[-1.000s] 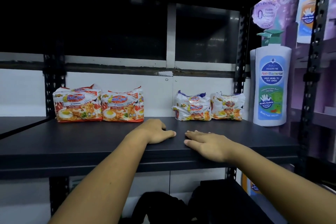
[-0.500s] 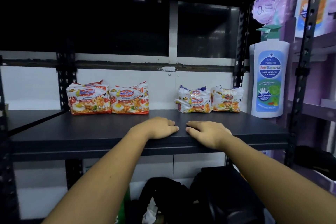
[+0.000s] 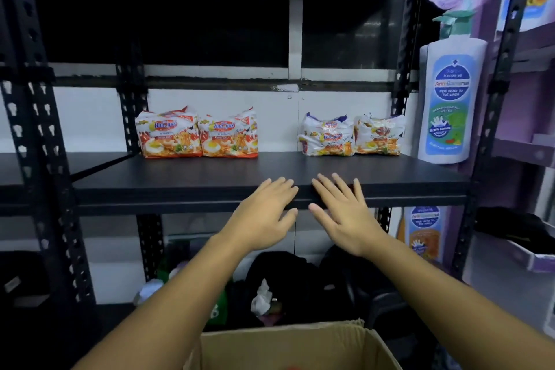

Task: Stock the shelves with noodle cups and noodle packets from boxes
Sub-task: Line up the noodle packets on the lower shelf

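Shelf: matte black metal shelf board (image 3: 210,177), mid-frame.
Packets: red-orange noodle packets (image 3: 196,134) centre left, white noodle packets (image 3: 351,137) centre right.
Box: open brown cardboard box (image 3: 288,348), bottom centre.
Hands: left hand (image 3: 264,216) and right hand (image 3: 345,219) centre frame, fingers straight, empty.

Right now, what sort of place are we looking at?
Probably a small shop or its stockroom: a black slotted-steel shelf with noodle packets lined up at the back, an anti-bacterial wash bottle on the right, and an open cardboard box below.
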### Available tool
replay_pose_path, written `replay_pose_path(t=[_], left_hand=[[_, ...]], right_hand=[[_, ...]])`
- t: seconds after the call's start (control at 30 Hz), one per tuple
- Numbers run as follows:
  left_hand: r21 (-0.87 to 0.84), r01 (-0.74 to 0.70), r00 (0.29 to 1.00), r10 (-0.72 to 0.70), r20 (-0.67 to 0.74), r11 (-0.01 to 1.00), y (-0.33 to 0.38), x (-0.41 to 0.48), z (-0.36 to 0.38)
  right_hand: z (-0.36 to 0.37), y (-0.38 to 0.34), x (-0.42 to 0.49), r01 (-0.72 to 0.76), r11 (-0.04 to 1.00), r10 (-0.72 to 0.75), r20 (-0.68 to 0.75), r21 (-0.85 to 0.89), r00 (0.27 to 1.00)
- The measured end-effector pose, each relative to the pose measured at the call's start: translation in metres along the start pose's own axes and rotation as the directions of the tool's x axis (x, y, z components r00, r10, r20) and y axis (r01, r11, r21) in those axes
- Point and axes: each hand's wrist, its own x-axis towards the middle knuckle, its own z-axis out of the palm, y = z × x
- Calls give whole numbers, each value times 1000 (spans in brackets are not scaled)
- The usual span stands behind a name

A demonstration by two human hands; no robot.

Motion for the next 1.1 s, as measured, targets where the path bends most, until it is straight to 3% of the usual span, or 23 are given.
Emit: replay_pose_path(t=[0.07,0.23,0.4,0.5,0.63,0.7,0.93,1.1], left_hand=[[-80,-4,1000,2,-28,997,6,-24,8],[-134,42,993,-26,118,990,22,-97,53],[-168,196,936,-133,327,966,24,-161,105],[-199,293,856,-164,490,935,27,-189,131],[-154,410,732,-224,644,899,18,-215,175],[-134,430,698,-235,676,893,15,-226,196],[-44,374,562,-189,805,926,2,-245,265],[57,284,495,-198,846,957,-4,-244,304]], right_hand=[[3,-11,-22,41,989,-46,29,143,999],[39,-30,-92,123,969,-125,-1,214,992],[85,-28,-158,-12,985,-40,301,170,953],[107,-23,-189,-112,986,34,503,125,864],[137,-9,-216,-222,973,104,743,61,662],[149,-1,-226,-293,953,117,799,77,590],[186,11,-255,-426,897,97,888,117,449],[208,19,-278,-463,875,137,849,137,510]])
